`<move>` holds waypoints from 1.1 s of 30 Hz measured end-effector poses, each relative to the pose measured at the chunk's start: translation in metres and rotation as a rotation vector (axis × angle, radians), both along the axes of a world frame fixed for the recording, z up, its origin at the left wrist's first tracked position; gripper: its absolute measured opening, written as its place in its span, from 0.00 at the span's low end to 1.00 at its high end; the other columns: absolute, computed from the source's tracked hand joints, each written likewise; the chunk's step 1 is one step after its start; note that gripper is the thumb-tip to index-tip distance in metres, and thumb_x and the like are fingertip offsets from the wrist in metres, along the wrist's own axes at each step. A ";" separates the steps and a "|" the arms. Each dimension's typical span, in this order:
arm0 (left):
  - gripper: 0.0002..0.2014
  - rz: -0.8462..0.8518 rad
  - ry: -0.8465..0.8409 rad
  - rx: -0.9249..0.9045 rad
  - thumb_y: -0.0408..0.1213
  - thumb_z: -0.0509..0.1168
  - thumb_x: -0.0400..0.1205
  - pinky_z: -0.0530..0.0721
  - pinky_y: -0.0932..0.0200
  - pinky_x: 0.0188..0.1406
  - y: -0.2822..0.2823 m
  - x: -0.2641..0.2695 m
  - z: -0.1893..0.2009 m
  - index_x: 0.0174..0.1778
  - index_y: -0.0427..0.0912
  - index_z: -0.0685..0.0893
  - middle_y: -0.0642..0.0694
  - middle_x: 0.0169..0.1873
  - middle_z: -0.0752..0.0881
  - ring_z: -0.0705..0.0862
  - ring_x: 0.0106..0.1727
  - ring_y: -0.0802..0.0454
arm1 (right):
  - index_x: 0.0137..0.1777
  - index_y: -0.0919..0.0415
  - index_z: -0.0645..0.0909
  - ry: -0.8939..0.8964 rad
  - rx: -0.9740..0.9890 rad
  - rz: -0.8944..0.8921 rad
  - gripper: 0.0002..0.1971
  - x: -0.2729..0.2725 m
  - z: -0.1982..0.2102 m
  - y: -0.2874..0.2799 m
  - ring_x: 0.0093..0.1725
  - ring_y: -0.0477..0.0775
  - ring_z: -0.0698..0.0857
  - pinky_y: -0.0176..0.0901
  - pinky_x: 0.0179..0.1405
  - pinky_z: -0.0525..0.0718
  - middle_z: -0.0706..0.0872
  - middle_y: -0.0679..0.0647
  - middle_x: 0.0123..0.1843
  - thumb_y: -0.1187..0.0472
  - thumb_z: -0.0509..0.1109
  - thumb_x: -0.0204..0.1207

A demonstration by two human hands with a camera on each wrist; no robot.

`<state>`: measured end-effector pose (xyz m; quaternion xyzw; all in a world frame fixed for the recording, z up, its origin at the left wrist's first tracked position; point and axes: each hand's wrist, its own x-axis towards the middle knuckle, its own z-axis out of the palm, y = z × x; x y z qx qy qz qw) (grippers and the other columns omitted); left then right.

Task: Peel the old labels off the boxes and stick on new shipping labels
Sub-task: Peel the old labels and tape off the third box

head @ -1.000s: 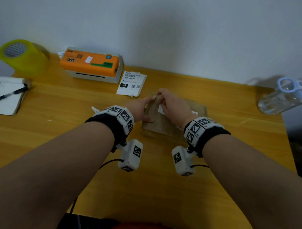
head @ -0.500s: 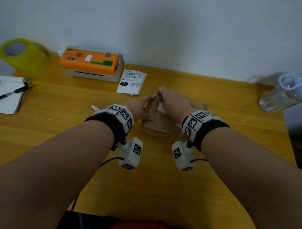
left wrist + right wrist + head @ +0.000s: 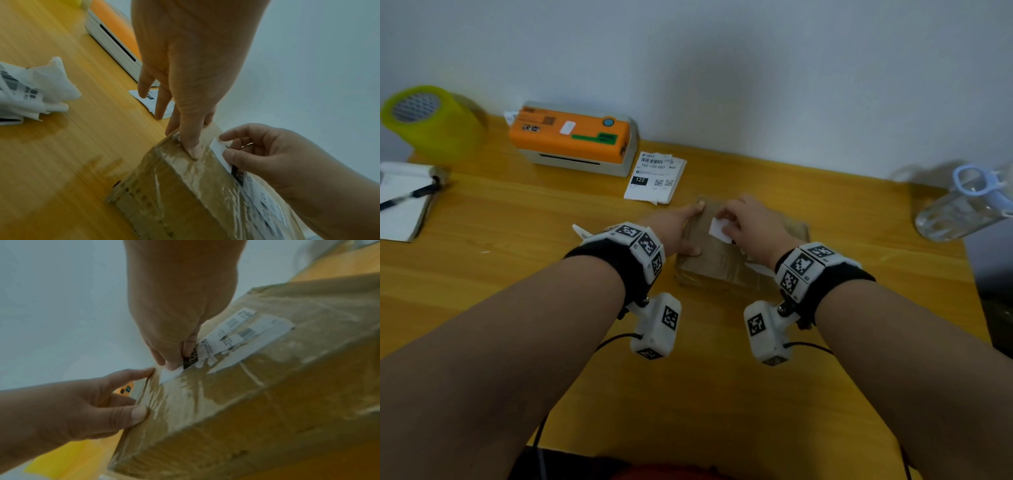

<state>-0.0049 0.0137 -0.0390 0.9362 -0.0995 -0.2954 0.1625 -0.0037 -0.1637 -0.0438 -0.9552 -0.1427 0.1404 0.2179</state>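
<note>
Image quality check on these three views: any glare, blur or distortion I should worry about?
Head view: dim, wide-angle bend, water bottle smeared at the edge. Left wrist view: glare on the taped box, table streaked with blur. Right wrist view: soft overall, old label print barely readable, right hand near the lens.

Dim, flat light, bluish cast on the wall (image 3: 756,68). Soft shadows behind the tape roll (image 3: 431,120) and bottle (image 3: 962,205) at the table (image 3: 517,222) far corners. Glare on box (image 3: 205,394) wrap. Wide-angle bending and blur at frame edges.
</note>
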 end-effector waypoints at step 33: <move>0.44 -0.021 -0.011 0.031 0.45 0.71 0.77 0.78 0.52 0.59 -0.006 -0.002 0.007 0.83 0.52 0.49 0.41 0.69 0.78 0.80 0.64 0.43 | 0.63 0.56 0.73 -0.024 -0.142 0.186 0.14 0.013 0.008 0.007 0.55 0.55 0.79 0.49 0.51 0.80 0.75 0.54 0.60 0.58 0.67 0.79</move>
